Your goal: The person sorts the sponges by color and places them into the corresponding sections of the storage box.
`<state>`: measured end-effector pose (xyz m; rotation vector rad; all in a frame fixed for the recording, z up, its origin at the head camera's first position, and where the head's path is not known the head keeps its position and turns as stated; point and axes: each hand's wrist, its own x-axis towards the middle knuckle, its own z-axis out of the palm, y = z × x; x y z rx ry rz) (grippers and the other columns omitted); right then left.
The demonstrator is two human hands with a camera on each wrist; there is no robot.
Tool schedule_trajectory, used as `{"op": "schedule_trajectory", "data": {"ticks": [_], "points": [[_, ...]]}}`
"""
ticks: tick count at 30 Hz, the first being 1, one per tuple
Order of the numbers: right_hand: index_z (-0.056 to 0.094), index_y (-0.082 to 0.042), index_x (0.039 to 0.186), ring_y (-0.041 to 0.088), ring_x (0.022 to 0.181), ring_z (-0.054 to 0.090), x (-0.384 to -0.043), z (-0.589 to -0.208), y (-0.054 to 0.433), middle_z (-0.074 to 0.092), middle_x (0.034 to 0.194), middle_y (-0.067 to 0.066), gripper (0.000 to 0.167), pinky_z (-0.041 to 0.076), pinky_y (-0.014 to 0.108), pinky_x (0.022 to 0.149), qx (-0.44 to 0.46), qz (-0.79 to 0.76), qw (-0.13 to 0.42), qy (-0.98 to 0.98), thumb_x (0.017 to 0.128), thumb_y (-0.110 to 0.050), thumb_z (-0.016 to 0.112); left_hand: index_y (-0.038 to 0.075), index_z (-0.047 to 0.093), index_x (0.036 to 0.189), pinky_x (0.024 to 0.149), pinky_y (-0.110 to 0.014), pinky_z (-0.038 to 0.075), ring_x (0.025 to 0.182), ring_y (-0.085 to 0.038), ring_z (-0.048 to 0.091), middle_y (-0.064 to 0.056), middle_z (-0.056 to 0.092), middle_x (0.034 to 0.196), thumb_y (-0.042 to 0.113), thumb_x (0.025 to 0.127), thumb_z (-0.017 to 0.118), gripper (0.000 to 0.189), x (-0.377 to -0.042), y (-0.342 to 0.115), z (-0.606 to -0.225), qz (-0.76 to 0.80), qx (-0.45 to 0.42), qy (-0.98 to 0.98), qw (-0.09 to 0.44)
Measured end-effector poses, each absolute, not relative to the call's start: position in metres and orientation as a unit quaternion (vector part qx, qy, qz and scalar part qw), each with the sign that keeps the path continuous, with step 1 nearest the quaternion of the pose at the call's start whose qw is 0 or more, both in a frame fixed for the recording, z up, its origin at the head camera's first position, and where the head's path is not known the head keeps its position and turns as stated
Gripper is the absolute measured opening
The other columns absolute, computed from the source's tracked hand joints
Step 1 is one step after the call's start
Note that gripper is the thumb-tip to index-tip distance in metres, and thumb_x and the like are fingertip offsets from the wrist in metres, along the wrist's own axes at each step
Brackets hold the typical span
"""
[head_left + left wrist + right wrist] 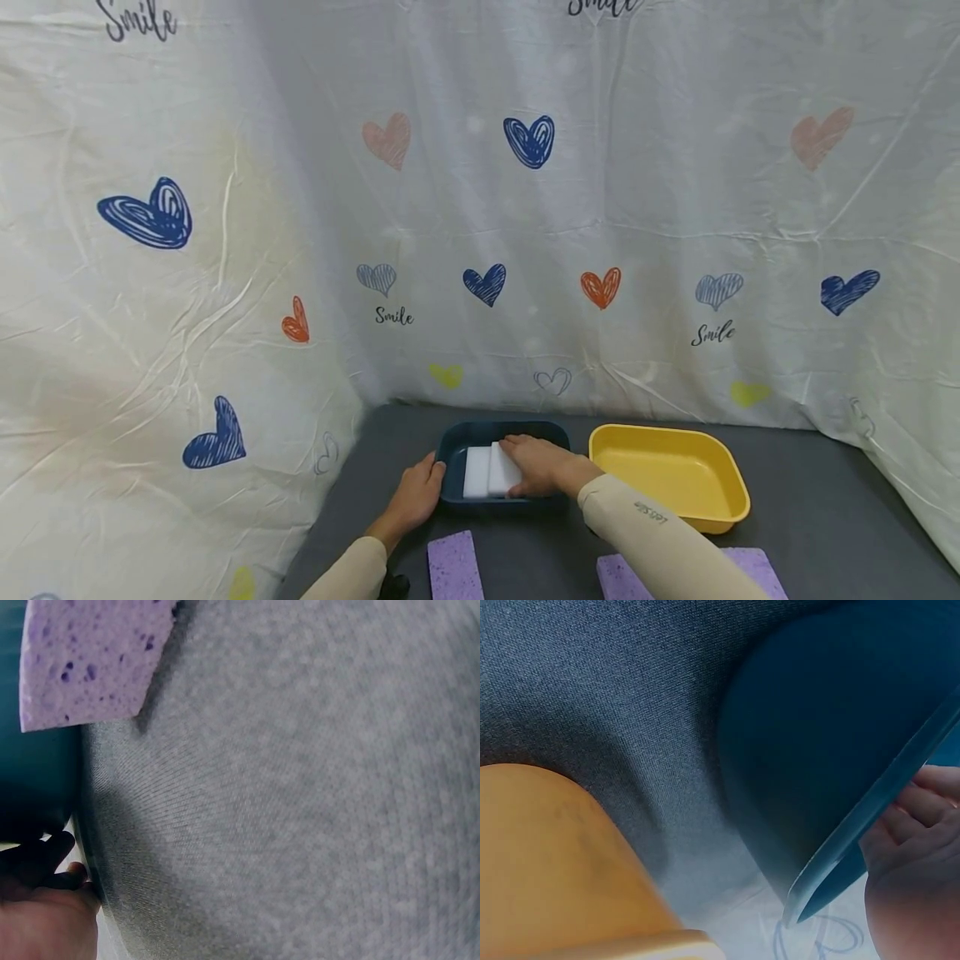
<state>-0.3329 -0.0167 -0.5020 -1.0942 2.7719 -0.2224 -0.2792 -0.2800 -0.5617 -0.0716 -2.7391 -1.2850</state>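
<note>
Two white sponges (477, 472) lie side by side in a dark blue plastic bin (450, 502), one partly overlapping the other. Reaching into the bin, my right hand (542, 463) grips the right-hand white sponge (502, 472), thumb at its near end and fingers at the far end. In the right wrist view that hand (922, 847) is inside the bin's rim, and the sponge is hidden. My left hand (417, 490) holds the bin's left side by the rim. The left wrist view shows its fingers (64, 851) against the outer wall.
A yellow bin (675, 471) stands right of the blue one. A purple sponge (455, 567) lies on the grey tabletop (525, 554) in front. More purple sponge (757, 571) shows near the right forearm, partly covered by the sleeve. A heart-printed curtain (480, 208) hangs behind.
</note>
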Motion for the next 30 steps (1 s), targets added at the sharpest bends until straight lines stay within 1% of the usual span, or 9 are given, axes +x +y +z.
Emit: {"op": "schedule_trajectory", "data": {"ticks": [3, 7, 10, 14, 18, 22, 26, 28, 30], "points": [[0.048, -0.004, 0.163, 0.032, 0.153, 0.052, -0.334, -0.504, -0.016, 0.050, 0.169, 0.015, 0.083, 0.043, 0.049, 0.127, -0.362, -0.074, 0.081, 0.926, 0.097, -0.039, 0.085, 0.000, 0.065, 0.137, 0.103, -0.062, 0.055, 0.107, -0.028, 0.067, -0.016, 0.074, 0.121, 0.020, 0.117, 0.045, 0.035, -0.279, -0.280, -0.561, -0.427, -0.020, -0.902, 0.054], [0.048, -0.006, 0.162, 0.031, 0.151, 0.054, -0.343, -0.517, -0.014, 0.051, 0.168, 0.014, 0.084, 0.046, 0.048, 0.124, -0.374, -0.075, 0.063, 0.922, 0.096, -0.043, 0.085, 0.000, 0.065, 0.138, 0.103, -0.062, 0.055, 0.107, -0.027, 0.067, -0.016, 0.075, 0.121, 0.020, 0.117, 0.044, 0.035, -0.279, -0.279, -0.561, -0.429, -0.021, -0.901, 0.053], [0.048, -0.006, 0.162, 0.032, 0.150, 0.055, -0.345, -0.518, -0.012, 0.051, 0.168, 0.015, 0.084, 0.047, 0.049, 0.123, -0.378, -0.077, 0.059, 0.921, 0.096, -0.044, 0.085, 0.000, 0.065, 0.139, 0.104, -0.062, 0.055, 0.108, -0.028, 0.067, -0.016, 0.074, 0.122, 0.020, 0.117, 0.044, 0.035, -0.279, -0.278, -0.561, -0.427, -0.021, -0.902, 0.052], [0.048, -0.007, 0.163, 0.033, 0.151, 0.053, -0.338, -0.504, -0.012, 0.048, 0.170, 0.015, 0.087, 0.044, 0.049, 0.126, -0.362, -0.084, 0.078, 0.925, 0.095, -0.044, 0.086, 0.002, 0.065, 0.139, 0.105, -0.063, 0.054, 0.110, -0.028, 0.067, -0.016, 0.074, 0.124, 0.022, 0.118, 0.044, 0.036, -0.280, -0.277, -0.562, -0.424, -0.016, -0.904, 0.052], [0.049, -0.007, 0.163, 0.031, 0.152, 0.052, -0.339, -0.500, -0.008, 0.048, 0.170, 0.013, 0.089, 0.043, 0.049, 0.127, -0.357, -0.091, 0.080, 0.926, 0.093, -0.048, 0.086, 0.003, 0.065, 0.141, 0.109, -0.064, 0.053, 0.114, -0.029, 0.068, -0.015, 0.074, 0.126, 0.031, 0.119, 0.044, 0.042, -0.280, -0.277, -0.564, -0.414, -0.010, -0.908, 0.055], [0.050, -0.006, 0.163, 0.031, 0.155, 0.050, -0.339, -0.491, 0.001, 0.048, 0.171, 0.013, 0.088, 0.041, 0.049, 0.128, -0.355, -0.106, 0.081, 0.925, 0.095, -0.050, 0.084, 0.001, 0.061, 0.149, 0.115, -0.065, 0.049, 0.126, -0.035, 0.068, -0.019, 0.072, 0.137, 0.042, 0.119, 0.042, 0.054, -0.281, -0.276, -0.564, -0.409, -0.011, -0.911, 0.059], [0.049, -0.004, 0.163, 0.032, 0.156, 0.048, -0.340, -0.484, 0.014, 0.047, 0.171, 0.013, 0.085, 0.040, 0.050, 0.129, -0.356, -0.128, 0.082, 0.922, 0.098, -0.049, 0.080, -0.001, 0.052, 0.159, 0.122, -0.068, 0.041, 0.145, -0.046, 0.057, -0.026, 0.062, 0.154, 0.045, 0.119, 0.041, 0.063, -0.282, -0.279, -0.564, -0.414, -0.002, -0.908, 0.058], [0.049, -0.004, 0.163, 0.033, 0.156, 0.049, -0.342, -0.480, 0.023, 0.047, 0.171, 0.014, 0.082, 0.040, 0.051, 0.128, -0.359, -0.138, 0.078, 0.920, 0.100, -0.048, 0.078, -0.003, 0.050, 0.160, 0.124, -0.069, 0.038, 0.149, -0.049, 0.052, -0.028, 0.057, 0.159, 0.045, 0.119, 0.040, 0.064, -0.281, -0.281, -0.563, -0.414, 0.001, -0.908, 0.060], [0.050, -0.001, 0.162, 0.035, 0.155, 0.050, -0.344, -0.476, 0.033, 0.049, 0.169, 0.017, 0.079, 0.041, 0.052, 0.128, -0.363, -0.145, 0.065, 0.918, 0.101, -0.045, 0.077, -0.003, 0.049, 0.161, 0.124, -0.069, 0.037, 0.150, -0.050, 0.050, -0.028, 0.055, 0.160, 0.045, 0.119, 0.040, 0.065, -0.281, -0.283, -0.562, -0.416, 0.006, -0.907, 0.061]]}}
